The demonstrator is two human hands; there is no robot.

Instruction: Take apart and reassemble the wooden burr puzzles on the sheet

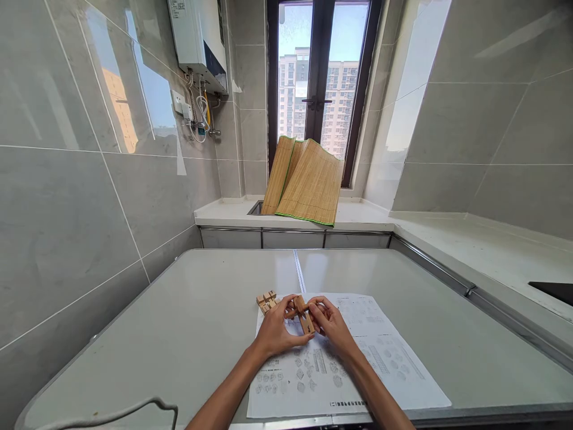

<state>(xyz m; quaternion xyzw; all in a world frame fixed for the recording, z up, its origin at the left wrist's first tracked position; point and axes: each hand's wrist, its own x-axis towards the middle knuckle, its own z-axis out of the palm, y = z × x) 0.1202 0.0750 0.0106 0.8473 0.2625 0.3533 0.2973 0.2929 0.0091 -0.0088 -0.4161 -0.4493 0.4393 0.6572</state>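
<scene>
My left hand [278, 331] and my right hand [330, 322] meet over a printed sheet, both closed on a small set of joined wooden puzzle pieces [306, 322]. One notched piece slants toward me with a dark mark on its near end, and another crosses it. The left thumb presses near the lower end while the left fingers reach the far side. My right fingertips pinch the right side. Just beyond my left hand lie more notched wooden pieces [267, 300], side by side. The sheet [308, 394] carries printed drawings of shapes.
The pale table [201, 334] fills the foreground, with a grey cable [134, 409] at its near left. A white counter [470, 251] runs along the back and right. Bamboo mats [308, 182] lean before the window. A water heater [199, 45] hangs on the left wall.
</scene>
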